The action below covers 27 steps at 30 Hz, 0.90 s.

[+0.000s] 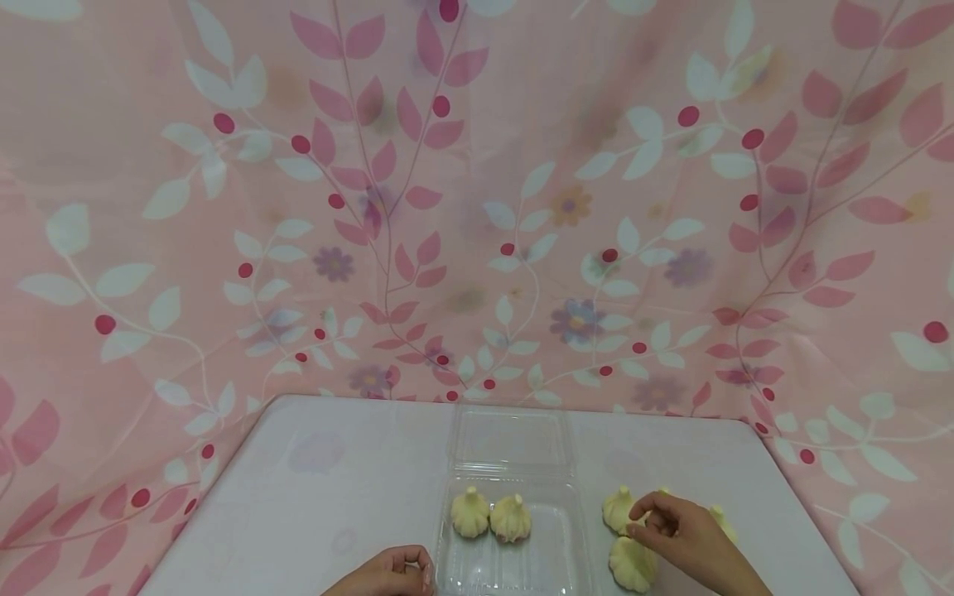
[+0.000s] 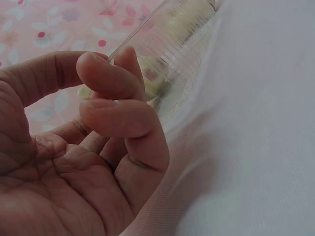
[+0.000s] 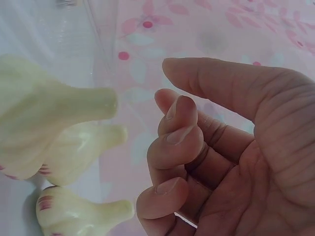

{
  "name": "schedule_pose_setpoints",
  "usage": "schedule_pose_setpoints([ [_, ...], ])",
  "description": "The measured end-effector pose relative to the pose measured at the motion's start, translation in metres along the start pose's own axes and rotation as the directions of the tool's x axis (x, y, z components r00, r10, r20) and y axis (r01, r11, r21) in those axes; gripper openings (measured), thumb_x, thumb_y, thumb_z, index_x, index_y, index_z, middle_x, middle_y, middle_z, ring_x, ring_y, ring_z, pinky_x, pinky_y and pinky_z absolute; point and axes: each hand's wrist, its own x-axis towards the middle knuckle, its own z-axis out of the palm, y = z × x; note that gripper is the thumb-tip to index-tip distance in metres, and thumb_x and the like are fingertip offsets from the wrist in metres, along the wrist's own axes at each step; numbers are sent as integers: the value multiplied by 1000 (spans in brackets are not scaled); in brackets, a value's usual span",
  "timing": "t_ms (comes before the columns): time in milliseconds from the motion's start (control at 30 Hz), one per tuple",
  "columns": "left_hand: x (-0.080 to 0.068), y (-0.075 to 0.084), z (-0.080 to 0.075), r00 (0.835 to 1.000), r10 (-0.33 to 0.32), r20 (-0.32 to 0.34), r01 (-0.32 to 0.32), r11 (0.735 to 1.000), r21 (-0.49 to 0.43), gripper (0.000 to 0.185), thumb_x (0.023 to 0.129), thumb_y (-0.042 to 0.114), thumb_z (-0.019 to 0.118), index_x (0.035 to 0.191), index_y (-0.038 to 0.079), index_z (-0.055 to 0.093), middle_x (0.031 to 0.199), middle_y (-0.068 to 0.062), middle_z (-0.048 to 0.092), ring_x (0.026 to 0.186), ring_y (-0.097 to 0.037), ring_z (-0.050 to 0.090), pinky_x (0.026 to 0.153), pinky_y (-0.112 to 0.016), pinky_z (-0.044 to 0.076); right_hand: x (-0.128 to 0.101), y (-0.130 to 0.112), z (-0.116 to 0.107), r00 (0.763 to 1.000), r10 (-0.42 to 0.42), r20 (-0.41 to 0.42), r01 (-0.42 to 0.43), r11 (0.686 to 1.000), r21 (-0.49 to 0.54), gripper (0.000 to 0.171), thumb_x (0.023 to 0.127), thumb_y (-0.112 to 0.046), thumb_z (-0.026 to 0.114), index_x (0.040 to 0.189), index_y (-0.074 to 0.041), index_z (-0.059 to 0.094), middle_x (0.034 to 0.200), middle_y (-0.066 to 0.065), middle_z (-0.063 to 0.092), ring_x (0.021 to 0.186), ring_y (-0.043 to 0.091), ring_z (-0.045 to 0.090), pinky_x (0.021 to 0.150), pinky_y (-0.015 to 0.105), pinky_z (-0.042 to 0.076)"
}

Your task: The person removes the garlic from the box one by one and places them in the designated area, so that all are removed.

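Note:
Two pale garlic bulbs (image 1: 470,513) sit side by side in the back left of a clear plastic container (image 1: 551,571). Beside its left edge is my left hand (image 1: 391,571), fingers loosely curled and nothing visible in them; whether the fingertips touch the rim I cannot tell. My right hand (image 1: 689,534) hovers over several more garlic bulbs (image 1: 632,564) right of the container, hiding parts of some. In the right wrist view, its bent fingers (image 3: 170,150) and thumb are apart, with nothing between them. Garlic bulbs (image 3: 74,152) with purple-streaked bases stand to the left there.
The container's lid (image 1: 510,439) lies folded back toward the rear of the white-covered table (image 1: 335,472). A pink floral cloth (image 1: 477,207) hangs behind the table and along both sides.

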Motion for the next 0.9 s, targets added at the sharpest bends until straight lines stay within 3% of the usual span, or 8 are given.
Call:
schedule_pose_setpoints([
  [400,1,-2,-2,1000,10,8,-10,1000,-1,6,91,9,51,94,12,55,79,5,61,65,-1,52,58,-16,43,9,-10,3,998,-44,-52,43,999,-25,16,85,-30,68,91,-16,62,62,-8,50,53,3,47,48,23,41],
  [900,0,0,-1,1000,-2,27,4,999,-48,4,92,10,51,94,13,53,79,6,60,66,-1,52,59,-17,44,22,-25,8,998,-51,-20,52,997,61,16,85,-30,68,91,-16,62,63,-4,50,54,6,48,51,25,43],
])
